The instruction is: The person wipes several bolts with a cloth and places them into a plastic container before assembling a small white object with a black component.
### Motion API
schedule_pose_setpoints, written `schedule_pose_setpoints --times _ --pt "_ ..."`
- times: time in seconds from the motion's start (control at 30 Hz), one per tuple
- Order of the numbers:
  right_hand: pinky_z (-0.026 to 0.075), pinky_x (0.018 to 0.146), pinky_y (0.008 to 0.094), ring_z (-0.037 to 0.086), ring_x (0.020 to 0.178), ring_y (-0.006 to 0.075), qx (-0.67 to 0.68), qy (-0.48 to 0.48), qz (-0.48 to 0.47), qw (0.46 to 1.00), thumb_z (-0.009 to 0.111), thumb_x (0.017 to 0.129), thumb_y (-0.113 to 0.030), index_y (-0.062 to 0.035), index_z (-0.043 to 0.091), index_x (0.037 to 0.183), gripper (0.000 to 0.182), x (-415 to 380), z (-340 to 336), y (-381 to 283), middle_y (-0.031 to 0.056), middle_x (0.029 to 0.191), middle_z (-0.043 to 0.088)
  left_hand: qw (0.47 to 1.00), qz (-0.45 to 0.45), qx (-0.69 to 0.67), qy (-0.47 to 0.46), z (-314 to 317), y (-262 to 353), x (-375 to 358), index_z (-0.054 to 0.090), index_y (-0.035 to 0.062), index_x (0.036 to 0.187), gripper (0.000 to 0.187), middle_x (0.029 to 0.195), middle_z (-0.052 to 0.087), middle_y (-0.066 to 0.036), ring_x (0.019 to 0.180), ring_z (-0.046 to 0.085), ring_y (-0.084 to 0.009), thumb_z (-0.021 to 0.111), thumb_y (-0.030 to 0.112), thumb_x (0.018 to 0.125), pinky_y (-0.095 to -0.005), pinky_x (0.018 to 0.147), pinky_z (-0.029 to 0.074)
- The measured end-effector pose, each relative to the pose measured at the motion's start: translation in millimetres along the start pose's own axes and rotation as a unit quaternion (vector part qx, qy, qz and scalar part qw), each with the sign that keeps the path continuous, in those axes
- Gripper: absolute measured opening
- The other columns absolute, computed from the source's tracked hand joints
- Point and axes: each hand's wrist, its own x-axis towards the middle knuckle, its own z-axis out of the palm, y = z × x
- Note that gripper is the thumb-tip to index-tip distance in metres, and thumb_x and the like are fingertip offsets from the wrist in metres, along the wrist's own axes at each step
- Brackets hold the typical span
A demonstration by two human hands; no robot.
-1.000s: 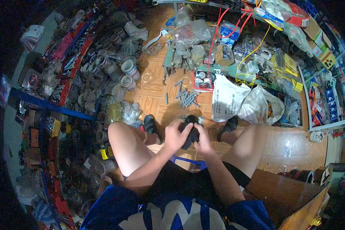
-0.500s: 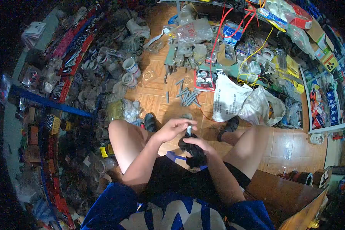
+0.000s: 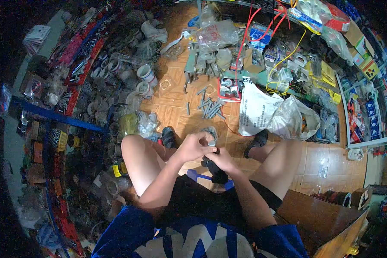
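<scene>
- Seated person, blue shirt, black shorts; both hands meet just above the knees, over the floor.
- R hand (image 3: 222, 161): grip closed around a black cloth/bag (image 3: 215, 170), bunched, hanging below the palm.
- L hand (image 3: 195, 146): fingertips pinch a small grey metal piece (image 3: 211, 138), prob. a bolt or nut, right at the top of the black bundle; type too small to tell.
- Judgement: keep R hand steady as the base, let L fingers do the fine work, hold close over the lap so a slip lands near.
- Sandals on tile floor (image 3: 176, 116) just beyond.
- Loose grey bolts (image 3: 208, 107) scattered further out.
- White plastic bags (image 3: 256, 109) to the right of them.
- Far: shelves, jars, red and yellow wires.
</scene>
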Motion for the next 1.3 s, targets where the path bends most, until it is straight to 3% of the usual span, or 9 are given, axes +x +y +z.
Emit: schedule_pose_setpoints --times 0.1,0.27,0.4,0.53,0.8,0.93,1.0,1.1,1.3 --pt "0.051 0.071 0.0326 0.064 0.088 0.0154 0.16 -0.066 0.121 0.977 0.063 0.087 -0.022 -0.0023 0.062 0.108 0.029 -10 -6 -22 0.0065 0.094 0.066 0.984 0.045 -0.16 -0.063 0 -16 5 0.066 0.0014 0.11 0.024 0.085 0.068 -0.001 0.083 0.061 -0.0092 0.069 0.009 0.088 -0.0256 0.08 0.05" --pt "0.047 0.064 0.027 0.06 0.074 0.0126 0.243 -0.067 0.055 0.966 0.063 0.088 -0.022 0.0004 0.061 0.102 0.026 -16 -6 -38 0.0025 0.087 0.063 0.975 -0.015 -0.212 -0.062 8 -11 5 0.066 -0.0008 0.108 0.023 0.086 0.069 -0.002 0.084 0.062 -0.0103 0.069 0.01 0.088 -0.0264 0.081 0.05" --pt "0.05 0.07 0.0285 0.06 0.082 0.0117 0.137 0.069 0.013 0.988 0.067 0.085 -0.025 -0.0032 0.06 0.112 0.035 3 12 -9 0.0041 0.092 0.063 0.979 -0.021 -0.147 0.14 25 -18 6 0.066 -0.0023 0.101 0.021 0.085 0.068 -0.004 0.077 0.061 -0.0094 0.073 0.009 0.084 -0.025 0.071 0.051" --pt "0.046 0.055 0.0253 0.059 0.067 0.0105 0.349 0.071 0.086 0.931 0.07 0.085 -0.035 -0.004 0.063 0.106 0.037 2 3 -31 0.0026 0.083 0.063 0.912 -0.008 -0.257 0.32 26 -23 16 0.064 -0.0031 0.104 0.022 0.089 0.065 -0.004 0.077 0.059 -0.0076 0.07 0.008 0.086 -0.0227 0.069 0.048" --pt "0.049 0.056 0.0247 0.063 0.066 0.0136 0.294 -0.112 0.162 0.935 0.066 0.088 -0.034 -0.0008 0.061 0.112 0.041 -18 -15 -50 0.0063 0.087 0.067 0.789 0.002 -0.416 0.453 6 -28 28 0.06 0.0041 0.103 0.023 0.086 0.059 -0.002 0.075 0.056 -0.009 0.05 0.025 0.101 -0.0239 0.063 0.046" --pt "0.055 0.066 0.0313 0.067 0.078 0.0192 0.614 -0.067 0.125 0.777 0.062 0.09 -0.043 -0.0014 0.061 0.113 0.047 -10 -24 -37 0.0107 0.093 0.068 0.97 -0.116 -0.12 0.177 -9 -30 11 0.062 0.002 0.1 0.02 0.099 0.059 -0.007 0.08 0.059 -0.0166 0.055 0.02 0.096 -0.0294 0.07 0.049" --pt "0.055 0.068 0.0325 0.067 0.077 0.0186 0.606 -0.036 0.1 0.788 0.059 0.091 -0.048 -0.0038 0.061 0.112 0.049 -3 -25 -36 0.0095 0.091 0.068 0.973 0.136 0.158 0.097 11 -44 5 0.061 -0.002 0.116 0.041 0.105 0.061 -0.021 0.101 0.057 -0.037 0.06 -0.001 0.075 -0.0393 0.092 0.045" --pt "0.052 0.06 0.0279 0.064 0.068 0.015 0.469 0.109 0.101 0.871 0.062 0.091 -0.043 -0.0074 0.062 0.11 0.04 13 -17 -6 0.0039 0.087 0.066 0.974 0.11 0.2 0.004 32 -8 -5 0.06 -0.0005 0.117 0.046 0.105 0.062 -0.023 0.101 0.059 -0.0412 0.06 -0.004 0.071 -0.0426 0.091 0.047" --pt "0.052 0.063 0.0296 0.064 0.073 0.0159 0.488 0.092 0.101 0.862 0.063 0.092 -0.026 -0.0019 0.062 0.104 0.027 7 -22 -2 0.0058 0.089 0.066 0.968 0.1 0.227 0.045 28 -5 -2 0.062 0.0033 0.113 0.036 0.1 0.064 -0.022 0.09 0.063 -0.0411 0.063 0.005 0.077 -0.0465 0.08 0.052"
